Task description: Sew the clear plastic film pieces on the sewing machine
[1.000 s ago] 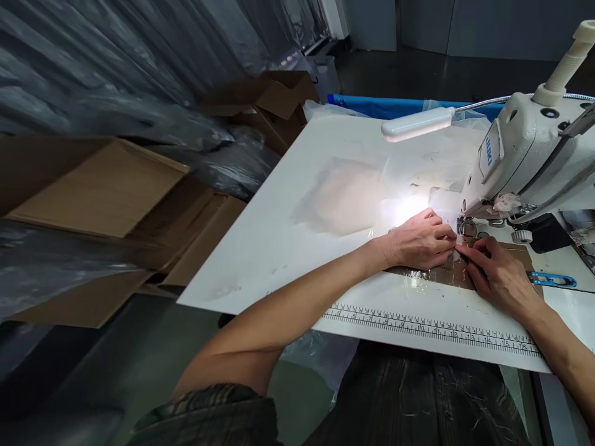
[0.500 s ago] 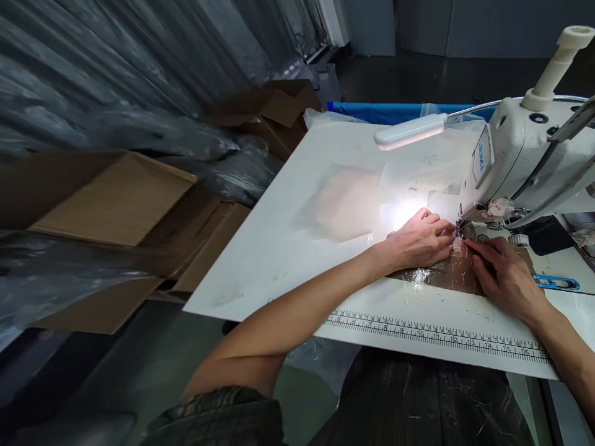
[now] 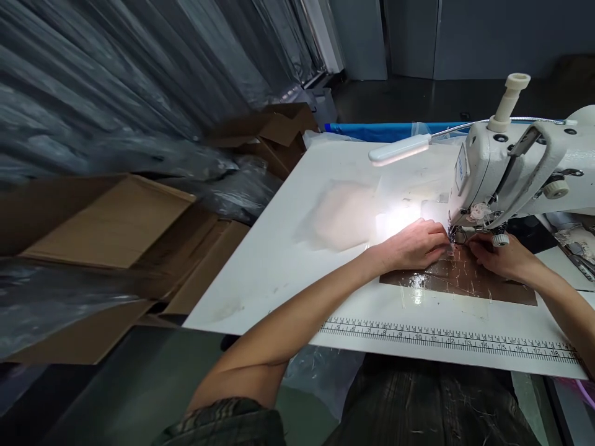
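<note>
At the needle of a white sewing machine [image 3: 469, 167], both my hands work close to the presser foot [image 3: 452, 234]. My left hand [image 3: 417, 243] lies just left of the foot, fingers bent and pressed together. On the other side, my right hand [image 3: 499, 255] has its thumb and fingers pinched near the needle, partly behind the machine's knob. Whatever small piece lies between the fingertips is too small to make out. Beneath both hands spreads a shiny brown plate [image 3: 493, 288] with tape strips over it.
A lit lamp [image 3: 400, 150] hangs over the white table [image 3: 279, 272]. A printed ruler [image 3: 446, 337] runs along its front edge. Open cardboard boxes [image 3: 111, 217] and plastic sheeting stand left. Tweezers [image 3: 579, 263] lie at the right.
My right hand has moved back, its fingers now more curled beside the needle, uncovering more of the brown plate. The blue thread snips are no longer visible. The view has shifted slightly.
</note>
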The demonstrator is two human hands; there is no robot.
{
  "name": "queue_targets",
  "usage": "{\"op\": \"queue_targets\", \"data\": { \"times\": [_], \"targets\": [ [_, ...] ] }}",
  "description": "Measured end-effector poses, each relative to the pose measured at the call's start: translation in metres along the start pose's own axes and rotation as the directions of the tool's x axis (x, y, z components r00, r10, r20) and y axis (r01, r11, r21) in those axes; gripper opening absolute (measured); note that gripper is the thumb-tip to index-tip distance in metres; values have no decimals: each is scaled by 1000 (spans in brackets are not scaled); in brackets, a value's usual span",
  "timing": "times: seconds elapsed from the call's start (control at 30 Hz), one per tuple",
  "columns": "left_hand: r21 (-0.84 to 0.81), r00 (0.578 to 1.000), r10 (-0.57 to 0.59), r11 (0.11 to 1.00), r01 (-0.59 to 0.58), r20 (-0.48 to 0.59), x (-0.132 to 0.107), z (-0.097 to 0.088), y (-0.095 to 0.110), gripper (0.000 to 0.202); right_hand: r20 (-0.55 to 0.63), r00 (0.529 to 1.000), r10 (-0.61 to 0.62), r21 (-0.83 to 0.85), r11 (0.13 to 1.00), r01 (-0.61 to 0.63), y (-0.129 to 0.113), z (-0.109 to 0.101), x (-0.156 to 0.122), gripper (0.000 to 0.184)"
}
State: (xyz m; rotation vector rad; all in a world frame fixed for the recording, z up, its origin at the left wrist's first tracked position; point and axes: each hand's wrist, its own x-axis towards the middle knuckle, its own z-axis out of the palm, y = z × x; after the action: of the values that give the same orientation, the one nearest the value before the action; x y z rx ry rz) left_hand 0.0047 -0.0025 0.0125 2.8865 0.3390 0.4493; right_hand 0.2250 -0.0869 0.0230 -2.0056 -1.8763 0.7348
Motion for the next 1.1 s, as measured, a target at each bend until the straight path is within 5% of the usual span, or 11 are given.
{"op": "queue_targets", "data": {
  "times": [0.17,0.4,0.67,1.1],
  "targets": [
    [-84,997,-70,994,67,-32,0,4,-1,17,-193,978,-82,-115,992,60,8,13,-4,24],
    [-108,978,-169,982,156,-122,2,12,2,17,-160,981,-107,-136,987,85,8,13,-11,26],
    [113,960,-80,987,114,-267,-1,21,7,23,-173,974,-144,-138,983,121,11,14,-10,29],
    [200,995,0,980,20,-97,-5,17,8,34,-154,985,-75,-143,988,53,5,12,-12,28]
  ]
}}
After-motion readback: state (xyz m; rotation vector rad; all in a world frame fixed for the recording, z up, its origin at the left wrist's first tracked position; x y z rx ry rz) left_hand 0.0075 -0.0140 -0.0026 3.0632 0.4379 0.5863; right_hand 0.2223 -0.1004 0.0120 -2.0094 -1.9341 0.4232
